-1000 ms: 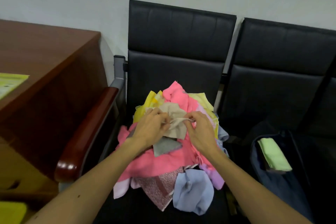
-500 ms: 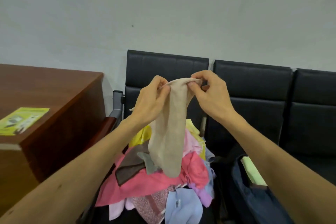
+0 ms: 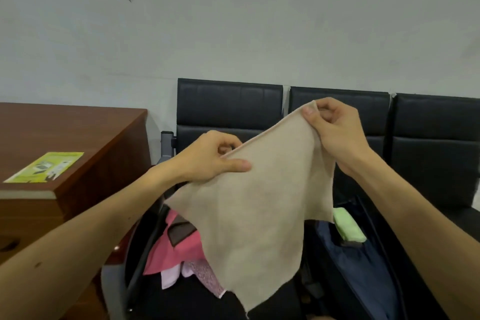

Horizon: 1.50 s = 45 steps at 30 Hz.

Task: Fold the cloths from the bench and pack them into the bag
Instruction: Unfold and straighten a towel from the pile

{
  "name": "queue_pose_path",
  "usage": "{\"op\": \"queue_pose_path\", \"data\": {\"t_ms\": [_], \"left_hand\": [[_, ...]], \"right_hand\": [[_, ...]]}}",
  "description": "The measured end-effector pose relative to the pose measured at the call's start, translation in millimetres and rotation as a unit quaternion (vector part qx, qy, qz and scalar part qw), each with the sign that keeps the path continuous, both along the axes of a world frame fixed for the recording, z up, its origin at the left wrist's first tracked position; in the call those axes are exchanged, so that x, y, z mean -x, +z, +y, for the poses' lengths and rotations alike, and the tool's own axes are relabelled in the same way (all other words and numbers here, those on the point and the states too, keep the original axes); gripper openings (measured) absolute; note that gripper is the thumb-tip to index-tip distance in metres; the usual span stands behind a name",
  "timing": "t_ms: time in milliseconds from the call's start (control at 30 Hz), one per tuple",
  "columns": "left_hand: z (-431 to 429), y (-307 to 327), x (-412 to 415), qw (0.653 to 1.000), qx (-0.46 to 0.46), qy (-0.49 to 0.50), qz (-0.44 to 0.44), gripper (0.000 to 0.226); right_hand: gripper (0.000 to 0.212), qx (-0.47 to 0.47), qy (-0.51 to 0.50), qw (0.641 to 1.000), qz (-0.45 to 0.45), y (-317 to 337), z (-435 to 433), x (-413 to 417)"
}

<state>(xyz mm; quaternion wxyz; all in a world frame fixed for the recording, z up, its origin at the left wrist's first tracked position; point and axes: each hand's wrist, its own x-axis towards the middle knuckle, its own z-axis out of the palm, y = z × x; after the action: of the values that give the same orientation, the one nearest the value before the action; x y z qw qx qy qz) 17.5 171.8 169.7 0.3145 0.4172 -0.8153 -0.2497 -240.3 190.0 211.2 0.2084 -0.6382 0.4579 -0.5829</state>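
Both left hand (image 3: 210,161) and right hand (image 3: 335,127) are pinching the beige cloth (image 3: 249,202), spreading it from bunched to open for folding.

Two hands hold a beige cloth (image 3: 259,215) spread in the air by its top edge. The left hand (image 3: 207,161) pinches the lower end and the right hand (image 3: 335,127) the higher end, so the edge slopes up to the right. Behind the cloth, a pile of pink and patterned cloths (image 3: 179,249) lies on a row of black seats (image 3: 228,106). On the next seat, a navy bag (image 3: 358,267) holds a folded green cloth (image 3: 348,226) at its opening. At left, a wooden table (image 3: 78,132) carries a yellow-green leaflet (image 3: 45,167).
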Motion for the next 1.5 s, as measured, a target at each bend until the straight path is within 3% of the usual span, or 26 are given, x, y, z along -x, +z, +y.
{"op": "queue_pose_path", "data": {"t_ms": [100,200,267,400,533,633,1000,1200,1500], "left_hand": [[13,-15,-13,0.991,-0.064,-0.055,-0.102,0.017],[26,-29,-29,0.987,-0.091,-0.046,-0.124,0.018],[36,-40,-41,0.988,-0.119,-0.037,-0.088,0.018],[61,-67,-54,0.977,-0.188,0.009,0.105,0.03],[83,-96,-45,0.929,-0.217,0.109,0.28,0.02],[83,-111,-36,0.891,-0.228,0.186,0.345,0.015],[65,-145,-26,0.856,-0.289,0.238,0.355,0.023],[60,-155,-9,0.807,-0.327,0.243,0.428,0.019],[63,-165,13,0.827,-0.318,0.208,0.415,0.015]], "right_hand": [[0.008,-0.004,-0.035,0.999,0.005,-15,13,11],[0.014,-0.021,-0.049,0.998,0.018,-36,25,18],[0.016,-0.034,-0.057,0.998,0.016,-54,34,21],[0.011,-0.067,-0.071,0.995,-0.004,-98,50,28],[0.009,-0.132,-0.071,0.987,-0.055,-145,60,29],[0.013,-0.158,-0.075,0.979,-0.102,-167,61,30],[0.011,-0.202,-0.061,0.969,-0.131,-198,70,31],[0.009,-0.189,-0.063,0.97,-0.143,-208,71,20],[0.012,-0.15,-0.072,0.981,-0.102,-214,74,-10]]}}
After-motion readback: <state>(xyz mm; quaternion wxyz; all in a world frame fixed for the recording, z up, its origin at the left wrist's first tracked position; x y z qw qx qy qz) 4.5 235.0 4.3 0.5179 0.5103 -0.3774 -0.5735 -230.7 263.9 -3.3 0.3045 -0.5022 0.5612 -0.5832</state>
